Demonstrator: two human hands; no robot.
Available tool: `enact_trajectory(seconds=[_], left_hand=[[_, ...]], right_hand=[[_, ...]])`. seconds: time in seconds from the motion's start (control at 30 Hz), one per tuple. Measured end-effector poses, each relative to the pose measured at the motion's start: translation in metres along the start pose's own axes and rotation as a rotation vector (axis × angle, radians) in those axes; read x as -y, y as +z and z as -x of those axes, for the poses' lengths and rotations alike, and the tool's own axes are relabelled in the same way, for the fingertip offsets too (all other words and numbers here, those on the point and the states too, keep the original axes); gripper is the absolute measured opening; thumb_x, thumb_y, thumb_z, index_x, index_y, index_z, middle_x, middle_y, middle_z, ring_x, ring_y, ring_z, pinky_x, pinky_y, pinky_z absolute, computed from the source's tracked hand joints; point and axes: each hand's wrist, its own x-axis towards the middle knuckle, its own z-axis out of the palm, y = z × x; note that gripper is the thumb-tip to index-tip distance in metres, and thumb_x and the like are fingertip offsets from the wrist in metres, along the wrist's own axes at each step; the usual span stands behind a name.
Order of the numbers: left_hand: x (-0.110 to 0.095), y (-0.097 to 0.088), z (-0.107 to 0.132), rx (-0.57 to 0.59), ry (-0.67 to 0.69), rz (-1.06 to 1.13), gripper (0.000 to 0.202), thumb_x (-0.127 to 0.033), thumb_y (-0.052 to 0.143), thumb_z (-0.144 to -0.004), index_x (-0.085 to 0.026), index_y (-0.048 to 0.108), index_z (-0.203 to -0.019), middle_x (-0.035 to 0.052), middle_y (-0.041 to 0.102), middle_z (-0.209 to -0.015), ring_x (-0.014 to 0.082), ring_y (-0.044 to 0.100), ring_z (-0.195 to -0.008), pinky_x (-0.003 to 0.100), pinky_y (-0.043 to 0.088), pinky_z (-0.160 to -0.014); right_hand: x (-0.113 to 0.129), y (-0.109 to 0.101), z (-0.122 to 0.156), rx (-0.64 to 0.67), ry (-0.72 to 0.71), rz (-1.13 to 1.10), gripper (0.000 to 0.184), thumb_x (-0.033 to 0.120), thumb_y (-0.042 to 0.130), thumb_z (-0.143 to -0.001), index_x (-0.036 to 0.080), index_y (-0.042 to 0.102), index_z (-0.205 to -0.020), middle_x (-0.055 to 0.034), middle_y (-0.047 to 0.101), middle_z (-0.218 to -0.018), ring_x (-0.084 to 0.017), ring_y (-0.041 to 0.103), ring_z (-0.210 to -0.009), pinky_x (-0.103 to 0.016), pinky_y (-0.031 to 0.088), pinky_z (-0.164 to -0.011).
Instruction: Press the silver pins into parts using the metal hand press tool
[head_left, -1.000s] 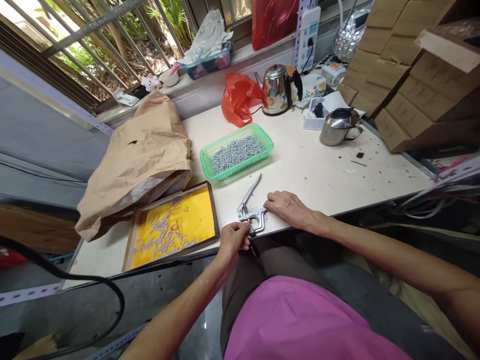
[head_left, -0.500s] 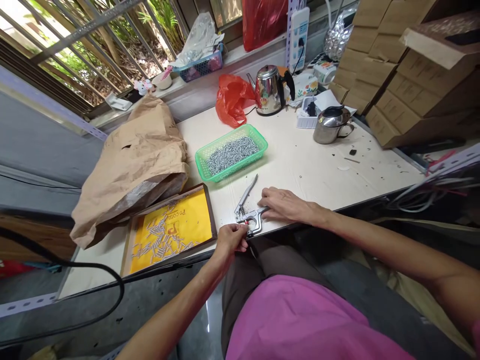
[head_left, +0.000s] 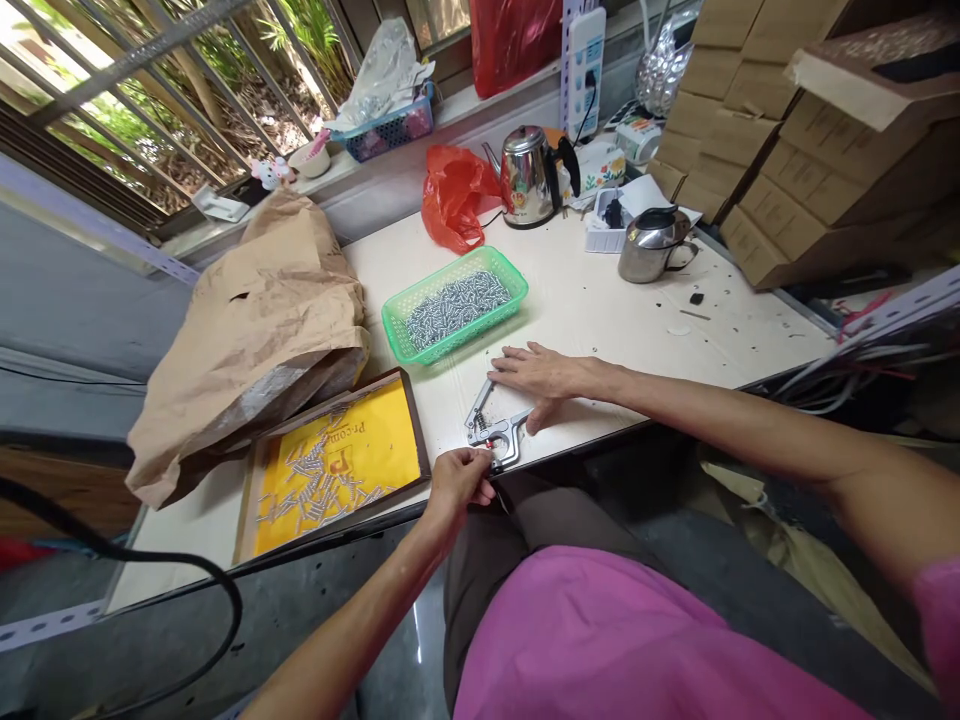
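Observation:
Flat on the table at its front edge lies a pair of silver spring-loaded pliers (head_left: pixel 506 437) with a curved frame, two spread handles and a small red part in the jaw. My left hand (head_left: pixel 461 478) is closed in a pinch at the jaw; whatever its fingertips hold is hidden. Over the far handle my right hand (head_left: pixel 541 374) reaches with fingers stretched out, its thumb beside the near handle. Left of the pliers, a shallow tray (head_left: pixel 421 425) with a yellow lining holds scattered small metal pins (head_left: pixel 319 490). Behind them, a green basket (head_left: pixel 397 340) is filled with similar small metal pieces (head_left: pixel 459 308).
A crumpled brown paper bag (head_left: pixel 255 320) lies behind the tray. Toward the back stand a red plastic bag (head_left: pixel 452 200), a kettle (head_left: pixel 527 180) and a small metal pot (head_left: pixel 649 248). Cardboard boxes (head_left: pixel 817 180) are stacked at right. Small debris dots the table's right side.
My right hand has moved from the near handle to the far one, and its fingers have spread. My left hand stays at the jaw. The view has shifted slightly.

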Motion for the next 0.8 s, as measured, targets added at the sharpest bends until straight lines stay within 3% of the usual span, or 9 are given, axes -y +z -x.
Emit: enact_trajectory(seconds=[0.3, 0.63, 0.7, 0.8], left_hand=[[0.004, -0.001, -0.004, 0.002, 0.012, -0.011, 0.024, -0.037, 0.064, -0.075, -0.015, 0.058, -0.070, -0.0028, 0.053, -0.036, 0.0083, 0.047, -0.031, 0.016, 0.035, -0.036], [0.010, -0.003, -0.007, 0.013, 0.015, -0.092, 0.033, -0.048, 0.062, -0.078, -0.016, 0.058, -0.070, -0.0032, 0.051, -0.039, 0.0091, 0.044, -0.032, 0.019, 0.035, -0.038], [0.008, -0.005, -0.002, -0.071, 0.112, -0.253, 0.032, -0.046, 0.057, -0.082, -0.016, 0.059, -0.072, -0.0015, 0.054, -0.046, 0.0114, 0.049, -0.038, 0.022, 0.038, -0.042], [-0.001, -0.004, 0.003, -0.295, 0.490, -0.589, 0.025, -0.039, 0.055, -0.086, -0.016, 0.064, -0.087, 0.0053, 0.065, -0.076, 0.0179, 0.063, -0.067, 0.028, 0.049, -0.061]], right_hand=[[0.007, -0.010, 0.005, -0.014, 0.036, 0.050, 0.097, 0.060, 0.073, -0.064, 0.009, 0.039, -0.139, -0.0207, 0.045, -0.135, -0.038, 0.039, -0.120, -0.059, 0.028, -0.101], [0.015, -0.006, 0.013, -0.071, 0.076, 0.054, 0.062, 0.055, 0.071, -0.073, 0.011, 0.060, -0.117, -0.0157, 0.056, -0.112, -0.034, 0.045, -0.109, -0.056, 0.027, -0.099], [0.016, -0.003, 0.014, -0.092, 0.072, 0.052, 0.057, 0.054, 0.070, -0.075, 0.012, 0.062, -0.112, -0.0150, 0.057, -0.109, -0.033, 0.046, -0.108, -0.055, 0.027, -0.099], [0.017, 0.000, 0.014, -0.103, 0.075, 0.068, 0.054, 0.054, 0.068, -0.077, 0.011, 0.062, -0.109, -0.0146, 0.058, -0.107, -0.032, 0.047, -0.107, -0.054, 0.029, -0.099]])
